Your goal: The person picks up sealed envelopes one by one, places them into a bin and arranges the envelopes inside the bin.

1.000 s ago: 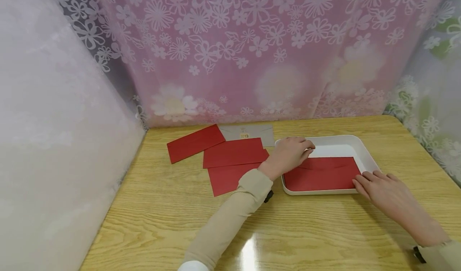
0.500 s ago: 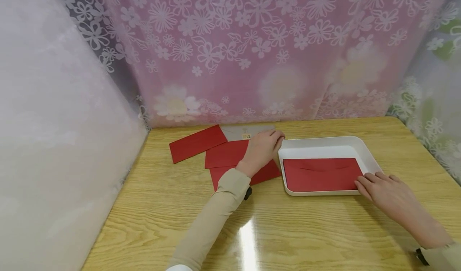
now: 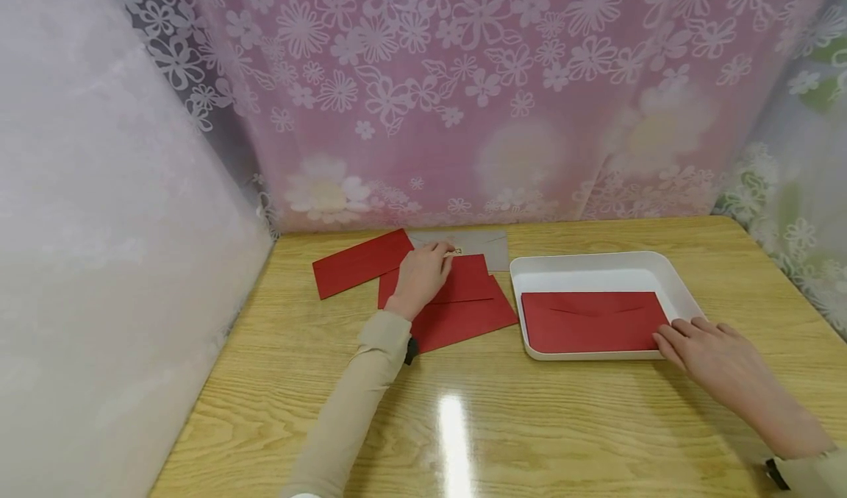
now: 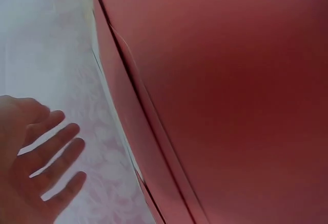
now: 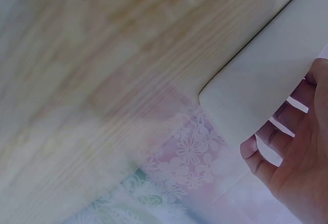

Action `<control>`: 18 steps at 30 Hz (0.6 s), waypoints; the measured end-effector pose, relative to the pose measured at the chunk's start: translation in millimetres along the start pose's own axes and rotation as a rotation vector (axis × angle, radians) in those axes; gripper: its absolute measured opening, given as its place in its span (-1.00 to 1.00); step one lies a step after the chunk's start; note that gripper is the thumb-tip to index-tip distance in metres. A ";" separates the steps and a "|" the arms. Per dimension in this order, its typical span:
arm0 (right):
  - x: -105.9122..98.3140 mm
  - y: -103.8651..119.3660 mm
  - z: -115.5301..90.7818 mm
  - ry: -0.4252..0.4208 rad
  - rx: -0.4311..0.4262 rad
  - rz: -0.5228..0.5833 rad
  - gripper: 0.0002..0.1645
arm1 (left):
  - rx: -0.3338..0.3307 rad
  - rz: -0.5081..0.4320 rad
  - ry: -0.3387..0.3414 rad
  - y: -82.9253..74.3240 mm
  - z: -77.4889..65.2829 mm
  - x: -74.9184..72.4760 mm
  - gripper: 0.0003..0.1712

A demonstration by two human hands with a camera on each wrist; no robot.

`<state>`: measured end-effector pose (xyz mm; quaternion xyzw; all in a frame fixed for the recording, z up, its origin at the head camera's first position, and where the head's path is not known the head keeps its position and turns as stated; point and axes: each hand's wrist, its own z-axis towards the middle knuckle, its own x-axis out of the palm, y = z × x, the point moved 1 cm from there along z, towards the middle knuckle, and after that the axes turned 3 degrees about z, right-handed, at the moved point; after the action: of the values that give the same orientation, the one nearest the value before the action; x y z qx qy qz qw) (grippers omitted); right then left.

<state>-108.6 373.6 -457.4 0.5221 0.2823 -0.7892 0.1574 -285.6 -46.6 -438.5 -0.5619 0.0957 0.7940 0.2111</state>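
Table (image 3: 529, 424): pale wood with a strong grain, glossy, with a bright glare patch near the front edge.
Tray (image 3: 681, 292): white, shallow, a rectangle with rounded corners and a smooth matte wall; it sits on the right half of the table.
Tray envelope (image 3: 592, 321): flat red paper, long rectangle, its shallow pointed flap seam facing up; it lies in the tray's near part and fills almost its whole length.
Red envelopes (image 3: 463, 310): three more of the same matte red paper lying left of the tray; two overlap each other and one lies apart to the left, tilted. In the left wrist view they (image 4: 230, 90) fill the frame as stacked red sheets with thin dark edges.
Grey envelope (image 3: 479, 244): flat grey paper at the back edge, partly under the red ones, with a small gold mark that the fingers partly cover.
Left hand (image 3: 423, 276): released, fingers straight and spread, lying on the upper overlapping red envelope with the fingertips at the grey one.
Right hand (image 3: 711, 351): released, fingers straight, fingertips touching the tray's near right corner.
Sleeves: beige cloth on both arms.
Curtain (image 3: 463, 93): sheer pink fabric with white flower outlines, hanging behind the table.
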 end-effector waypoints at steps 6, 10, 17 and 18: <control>-0.5 0.1 1.9 -0.012 0.034 0.030 -0.53 | -0.098 0.020 0.136 29.1 -14.2 0.2 -0.57; -0.8 -1.2 1.6 -0.004 0.022 0.019 -0.06 | -0.166 0.012 0.243 43.5 -22.9 1.1 -0.46; -0.3 -1.4 1.4 -0.005 0.002 0.012 -0.65 | -0.201 -0.007 0.430 50.6 -37.6 -1.7 -0.31; 0.0 -1.3 1.5 -0.006 0.006 0.014 -0.66 | -0.194 -0.004 0.435 49.7 -39.3 -2.3 -0.30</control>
<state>-110.5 373.7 -456.5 0.5223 0.2759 -0.7904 0.1623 -273.5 -106.8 -454.3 -0.7375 0.0612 0.6595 0.1320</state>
